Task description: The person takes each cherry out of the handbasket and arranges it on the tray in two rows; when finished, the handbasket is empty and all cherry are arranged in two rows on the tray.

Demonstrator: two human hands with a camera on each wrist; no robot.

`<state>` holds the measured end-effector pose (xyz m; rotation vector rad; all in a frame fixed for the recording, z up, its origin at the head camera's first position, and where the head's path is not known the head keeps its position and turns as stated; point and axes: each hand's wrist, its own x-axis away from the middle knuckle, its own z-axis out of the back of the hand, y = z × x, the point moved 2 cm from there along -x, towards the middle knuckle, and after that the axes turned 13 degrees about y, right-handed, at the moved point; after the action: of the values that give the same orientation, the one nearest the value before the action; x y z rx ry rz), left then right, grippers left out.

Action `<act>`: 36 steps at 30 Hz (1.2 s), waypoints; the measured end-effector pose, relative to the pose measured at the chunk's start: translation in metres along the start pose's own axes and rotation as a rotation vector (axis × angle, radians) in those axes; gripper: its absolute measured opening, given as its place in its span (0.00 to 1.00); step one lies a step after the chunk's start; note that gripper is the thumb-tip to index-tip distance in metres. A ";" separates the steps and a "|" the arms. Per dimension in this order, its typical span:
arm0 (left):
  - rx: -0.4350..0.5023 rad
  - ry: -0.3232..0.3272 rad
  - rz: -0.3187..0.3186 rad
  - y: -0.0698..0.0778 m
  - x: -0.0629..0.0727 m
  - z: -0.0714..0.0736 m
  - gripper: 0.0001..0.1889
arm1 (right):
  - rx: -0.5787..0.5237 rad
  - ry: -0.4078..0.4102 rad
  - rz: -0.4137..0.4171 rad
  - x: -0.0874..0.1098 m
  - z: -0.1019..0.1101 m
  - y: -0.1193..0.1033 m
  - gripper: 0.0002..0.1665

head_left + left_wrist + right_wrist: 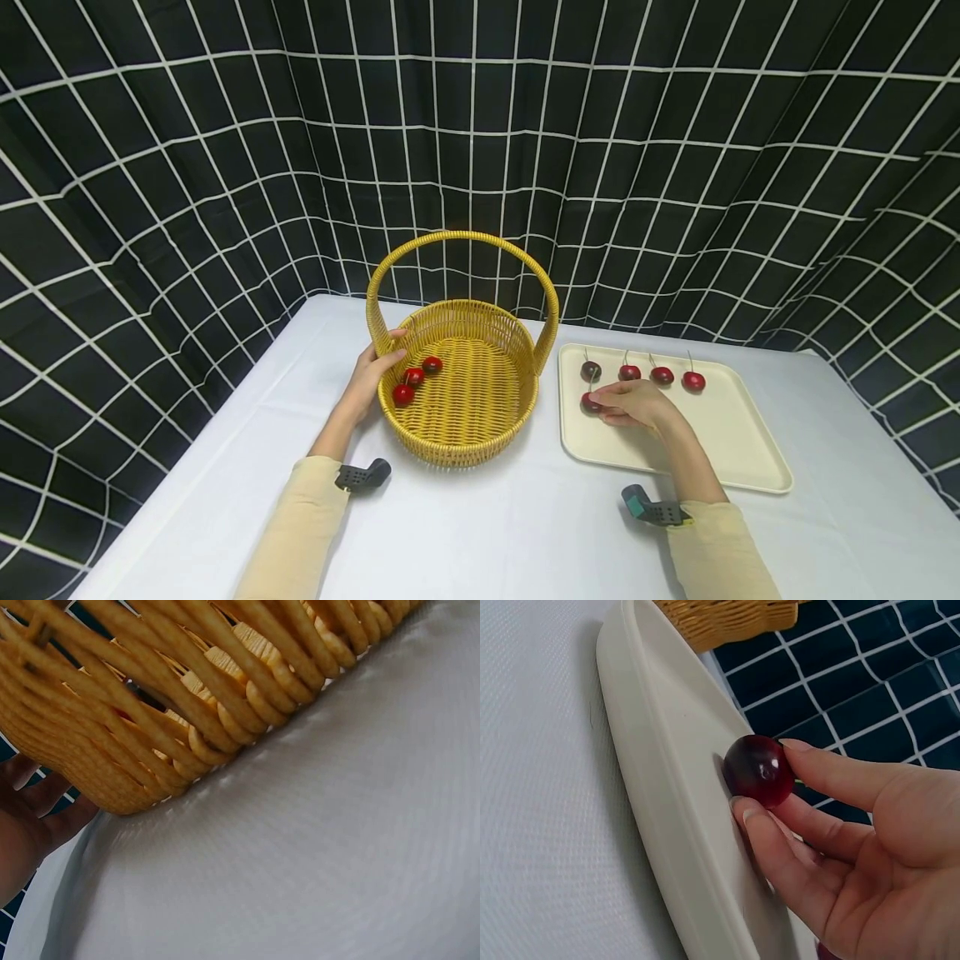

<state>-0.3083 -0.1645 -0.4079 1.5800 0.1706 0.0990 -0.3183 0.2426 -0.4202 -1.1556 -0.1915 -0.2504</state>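
Note:
A yellow wicker basket (461, 454) with a tall arched handle stands on the table. My left hand (365, 377) grips its left rim by the foot of the handle, thumb over the edge; the left wrist view shows fingers (69, 819) against the outer weave. Inside the basket, three red cherries (415, 377) lie along the left side. Over the left part of a cream tray (720, 446), my right hand (637, 402) pinches a dark red cherry (757, 771) between thumb and fingers. Its stem points up in the head view.
Several more stemmed cherries lie along the back of the tray, among them a darker one (591, 371) and a red one (693, 382) farthest right. White cloth (517, 533) covers the table. A black curtain with white grid lines (465, 150) hangs behind it.

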 end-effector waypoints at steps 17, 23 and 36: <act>0.002 0.002 0.004 -0.001 -0.001 0.000 0.25 | 0.039 0.019 0.044 0.000 0.003 0.000 0.22; -0.001 0.004 0.015 -0.002 -0.002 0.000 0.25 | 0.020 0.018 0.045 0.001 0.004 0.001 0.24; 0.000 0.003 0.012 -0.003 -0.003 0.000 0.25 | -0.041 -0.017 0.032 -0.004 0.020 0.002 0.35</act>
<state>-0.3111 -0.1651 -0.4109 1.5812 0.1632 0.1104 -0.3221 0.2626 -0.4153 -1.2006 -0.1831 -0.2177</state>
